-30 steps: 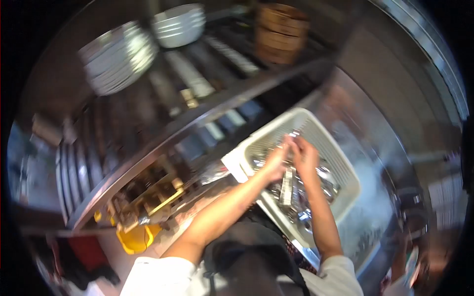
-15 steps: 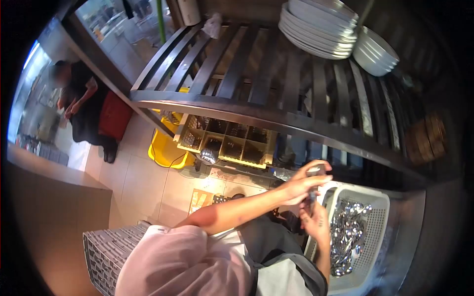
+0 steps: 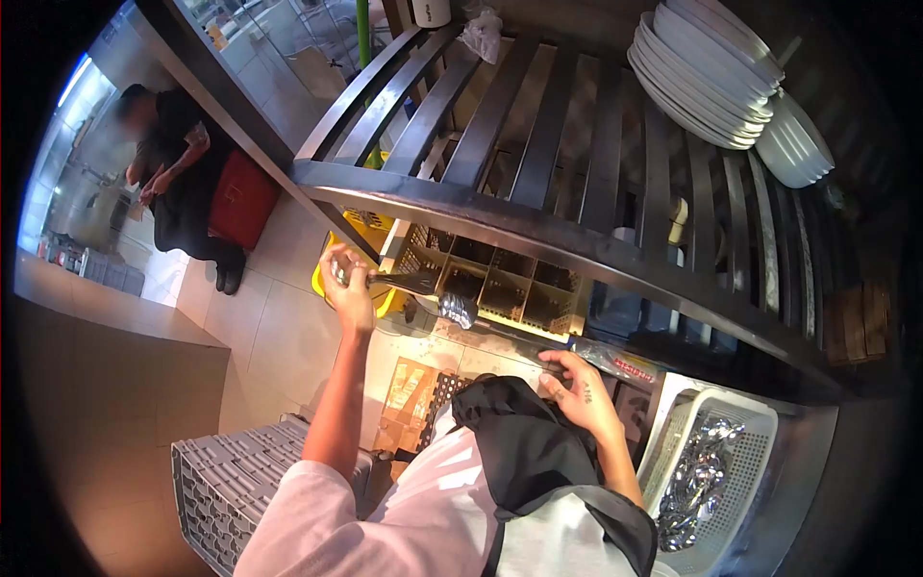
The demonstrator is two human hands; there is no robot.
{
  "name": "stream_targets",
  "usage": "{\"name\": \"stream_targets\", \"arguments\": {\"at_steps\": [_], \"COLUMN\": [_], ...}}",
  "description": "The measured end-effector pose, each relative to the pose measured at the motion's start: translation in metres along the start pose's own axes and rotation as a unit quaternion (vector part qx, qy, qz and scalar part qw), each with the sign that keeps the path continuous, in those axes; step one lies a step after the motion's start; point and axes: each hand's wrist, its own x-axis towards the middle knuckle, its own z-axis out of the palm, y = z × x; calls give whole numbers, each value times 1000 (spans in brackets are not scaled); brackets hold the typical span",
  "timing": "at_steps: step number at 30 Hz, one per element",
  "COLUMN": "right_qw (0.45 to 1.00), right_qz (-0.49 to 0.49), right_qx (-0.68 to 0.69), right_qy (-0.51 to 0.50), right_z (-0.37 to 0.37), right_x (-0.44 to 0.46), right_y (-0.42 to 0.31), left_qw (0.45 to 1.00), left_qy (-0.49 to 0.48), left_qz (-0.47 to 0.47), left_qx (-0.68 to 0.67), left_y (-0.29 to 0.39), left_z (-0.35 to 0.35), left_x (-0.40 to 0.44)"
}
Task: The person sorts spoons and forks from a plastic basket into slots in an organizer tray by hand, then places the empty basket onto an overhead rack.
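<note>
Utensils (image 3: 411,282), dark and thin, are gripped in the left hand (image 3: 348,291), whose fingers hide their near ends; their exact kind and number are hard to make out, and they lie just below the left end of the slatted rack (image 3: 500,221). Nearer the rack's middle but lower, the right hand (image 3: 585,392) is released, fingers loosely bent and parted. White bowls (image 3: 711,77) stacked on the rack are cut off by the upper border. Under the rack, its front rail blocks part of a yellow bin (image 3: 392,301) and of a divided crate (image 3: 529,326), whose compartments are too dark to read; a shiny metal piece (image 3: 458,310) sits before the crate. Left of the rack stands another person (image 3: 183,173). Below the rack's right end, a white perforated basket (image 3: 742,481) holds a jumbled heap of metal cutlery (image 3: 694,486).
</note>
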Motion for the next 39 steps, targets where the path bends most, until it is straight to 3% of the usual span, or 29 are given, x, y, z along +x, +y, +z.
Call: {"name": "stream_targets", "arguments": {"at_steps": [2,5,8,9,11,12,14,16,18,23,24,27,30,32,34,35,36,38,39], "right_qw": [1000,999,999,999,997,997,994,992,991,985,982,976,954,901,798,763,714,666,663], "right_qz": [20,38,39,45,66,72,87,98,109,143,155,149,136,186,275,250,308,357,371], "right_qx": [-5,-19,-27,-25,-33,-33,-64,-72,-79,-45,-45,-18,9,44,7,-23,-68,-93,-113], "right_qy": [-7,-7,-8,-4,7,10,19,21,23,85,100,161,268,389,536,596,625,648,641], "right_z": [6,18,27,28,28,28,28,26,25,16,18,11,-22,-54,-81,-92,-104,-125,-138], "right_x": [3,5,5,5,4,3,2,1,-3,-21,-25,-50,-87,-125,-174,-205,-229,-281,-286], "right_y": [2,3,14,12,8,8,9,12,14,27,32,45,33,27,54,90,104,158,158], "left_qw": [975,906,774,773,680,679,545,514,466,413,433,525,550,550,624,646,670,737,737], "left_qy": [-61,-217,-395,-402,-569,-574,-719,-750,-751,-744,-751,-708,-678,-659,-623,-600,-575,-398,-362], "left_qz": [97,182,257,256,201,200,241,237,316,304,271,286,253,255,225,252,274,311,339], "left_qx": [189,315,422,418,416,412,358,342,346,427,419,375,417,445,416,399,382,449,458], "left_y": [-8,-52,-96,-102,-113,-115,-117,-113,-110,-103,-100,-105,-80,-69,-52,-52,-61,-97,-94], "left_z": [5,-5,-21,-22,-27,-28,-30,-33,-39,-55,-58,-74,-50,-45,-42,-46,-56,-82,-71], "left_x": [17,33,35,35,39,40,47,58,62,78,78,68,47,37,33,43,60,89,87]}}
